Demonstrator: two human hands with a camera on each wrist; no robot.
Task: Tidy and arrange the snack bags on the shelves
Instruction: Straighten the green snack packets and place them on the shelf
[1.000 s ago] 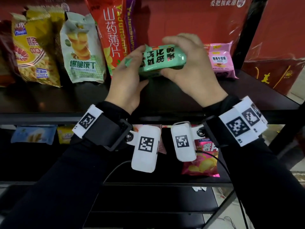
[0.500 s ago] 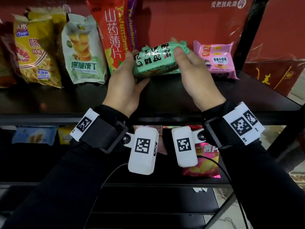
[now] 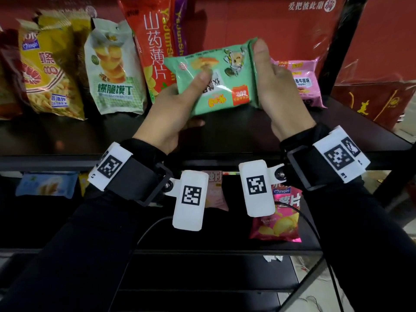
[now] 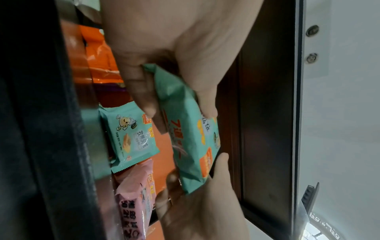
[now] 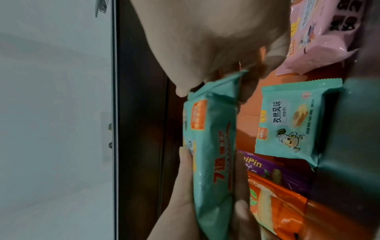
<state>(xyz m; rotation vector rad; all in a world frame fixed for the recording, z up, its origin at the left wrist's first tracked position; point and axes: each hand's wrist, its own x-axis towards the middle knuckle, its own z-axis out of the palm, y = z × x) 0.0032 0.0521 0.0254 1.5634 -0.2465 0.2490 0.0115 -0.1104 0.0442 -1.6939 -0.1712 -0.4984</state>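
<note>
A mint-green snack bag (image 3: 225,86) is held in the air over the upper shelf (image 3: 225,138), its printed front tilted toward me. My left hand (image 3: 186,97) grips its left end, thumb on the front and fingers underneath. My right hand (image 3: 267,77) pinches its right end, thumb on the seam. The left wrist view shows the bag (image 4: 189,146) between my left hand (image 4: 174,81) and right hand (image 4: 205,203). A second green bag (image 5: 292,120) stands at the back of the shelf behind the held bag (image 5: 211,162), hidden in the head view.
Left of the hands stand a tall red bag (image 3: 153,46), a purple bag (image 3: 180,25), a green-white bag (image 3: 112,70) and a yellow bag (image 3: 45,70). A pink bag (image 3: 301,82) stands to the right, near a black post (image 3: 342,41). The lower shelf holds a pink chips bag (image 3: 279,219).
Both hands have turned the green bag over, from its back with black lettering to its printed front, and brought it slightly toward me. The grips shifted to its two ends.
</note>
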